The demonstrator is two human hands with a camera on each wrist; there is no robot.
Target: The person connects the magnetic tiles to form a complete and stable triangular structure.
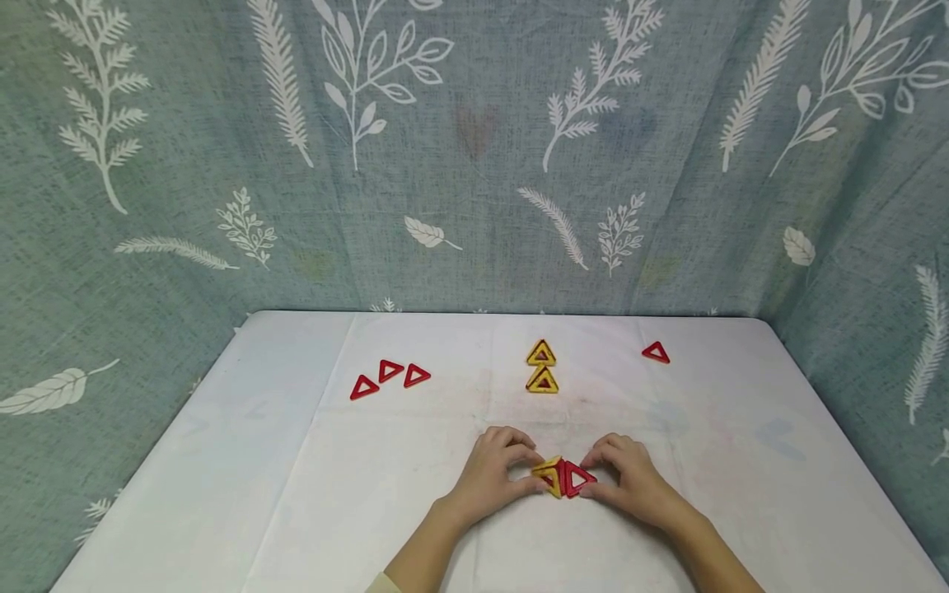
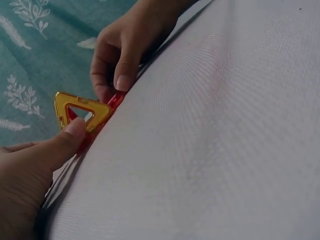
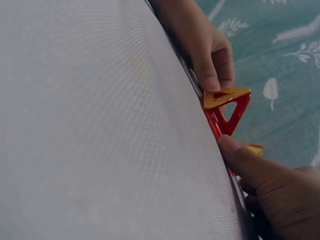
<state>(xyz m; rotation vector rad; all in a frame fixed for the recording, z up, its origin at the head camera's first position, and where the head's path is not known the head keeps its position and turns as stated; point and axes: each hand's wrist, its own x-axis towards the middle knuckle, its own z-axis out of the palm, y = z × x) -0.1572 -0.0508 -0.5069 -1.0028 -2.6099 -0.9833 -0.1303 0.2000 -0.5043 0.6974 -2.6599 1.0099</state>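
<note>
In the head view, on the desk (image 1: 334, 494), a yellow triangle (image 1: 549, 472) is pinched by the left grip (image 1: 498, 471) and an adjoining red triangle (image 1: 569, 481) by the right grip (image 1: 630, 479), joining apparently being underway and aligned edges needed, while from the left wrist the left grip's far side is hidden, and from the right the held red triangle is mostly covered.

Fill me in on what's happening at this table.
A person's left hand pinches the yellow side of a red-and-yellow triangle build, while the right hand holds the red triangle beside it. Farther back on the table are two yellow-and-red triangular pieces, with three red triangles to their left and a lone triangle to their right.
</note>
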